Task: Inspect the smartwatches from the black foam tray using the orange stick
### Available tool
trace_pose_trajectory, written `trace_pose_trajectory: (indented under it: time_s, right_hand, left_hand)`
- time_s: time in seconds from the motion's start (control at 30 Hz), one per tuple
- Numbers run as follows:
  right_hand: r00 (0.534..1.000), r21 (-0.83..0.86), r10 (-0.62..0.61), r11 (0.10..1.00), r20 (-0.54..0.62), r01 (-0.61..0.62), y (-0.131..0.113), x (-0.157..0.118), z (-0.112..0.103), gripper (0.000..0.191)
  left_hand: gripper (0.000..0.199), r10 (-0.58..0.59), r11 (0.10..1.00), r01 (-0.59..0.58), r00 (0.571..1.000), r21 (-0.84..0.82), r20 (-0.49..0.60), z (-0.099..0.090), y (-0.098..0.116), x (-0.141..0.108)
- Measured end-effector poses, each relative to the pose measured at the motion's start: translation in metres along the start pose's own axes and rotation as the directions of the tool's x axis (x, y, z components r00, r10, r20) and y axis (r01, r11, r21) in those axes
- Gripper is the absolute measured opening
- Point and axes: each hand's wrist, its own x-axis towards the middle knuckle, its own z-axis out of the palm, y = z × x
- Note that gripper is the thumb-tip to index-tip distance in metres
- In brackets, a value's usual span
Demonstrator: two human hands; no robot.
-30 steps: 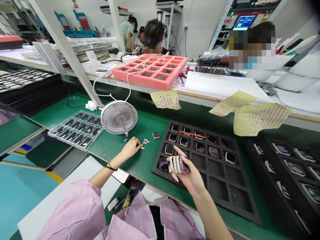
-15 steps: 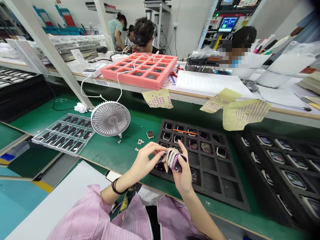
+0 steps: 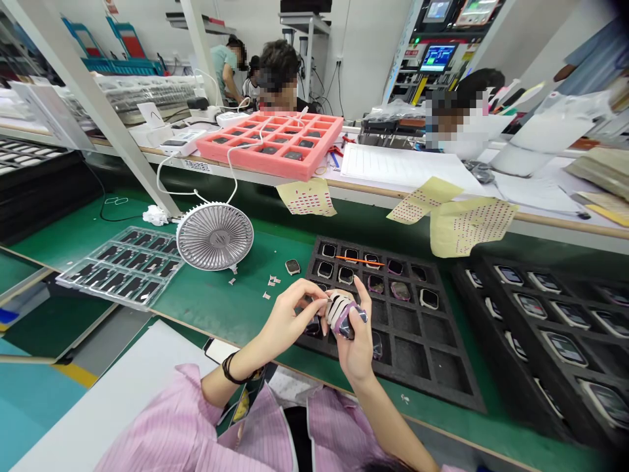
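Drawn in from the tabletop since the earlier view: left hand, its fingertips pressed against one end of a stack of white and purple watch cases, gripped in the curled right hand above a black foam tray at lower centre, long axis tilting toward lower right. Shelf-edge label too blurred to read.

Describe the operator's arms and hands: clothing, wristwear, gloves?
No gloves: the left hand and right hand are bare. Both arms come out of loose, pale pink sleeves with fine stripes, such as the left sleeve and right sleeve. Dark cord-like bands circle the left wrist; the right wrist shows none.
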Motion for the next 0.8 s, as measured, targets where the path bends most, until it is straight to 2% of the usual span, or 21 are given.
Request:
trace_pose_trajectory:
  time_s: [0.23,0.33,0.43,0.57,0.7,0.8]
  right_hand:
    - [0.999,0.003,-0.042,0.999,0.005,0.042,0.001,0.001,-0.003,0.06]
    - [0.998,-0.029,-0.064,0.997,-0.001,0.064,0.003,0.001,-0.005,0.059]
    - [0.996,-0.08,-0.085,0.993,-0.016,0.083,0.005,0.001,-0.008,0.062]
    - [0.991,-0.138,-0.132,0.981,0.01,0.133,0.008,0.001,-0.01,0.066]
    - [0.979,-0.191,-0.19,0.961,0.078,0.202,0.01,0.001,-0.014,0.066]
    - [0.959,-0.267,-0.26,0.922,0.11,0.28,0.012,0.001,-0.016,0.064]
  left_hand:
    - [0.024,0.112,0.984,-0.118,0.992,0.134,0.052,-0.004,0.003,0.001]
    - [0.022,0.078,0.991,-0.082,0.996,0.105,0.049,-0.004,0.005,0.002]
    - [0.024,0.01,0.999,-0.01,1.0,0.04,0.0,-0.002,0.006,0.004]
    - [0.013,0.062,0.996,-0.059,0.997,0.071,-0.035,-0.001,0.005,0.006]
    - [0.015,0.124,0.982,-0.127,0.992,0.14,0.028,-0.005,0.009,0.007]
    - [0.015,0.092,0.976,-0.104,0.993,0.19,0.073,-0.008,0.015,0.008]
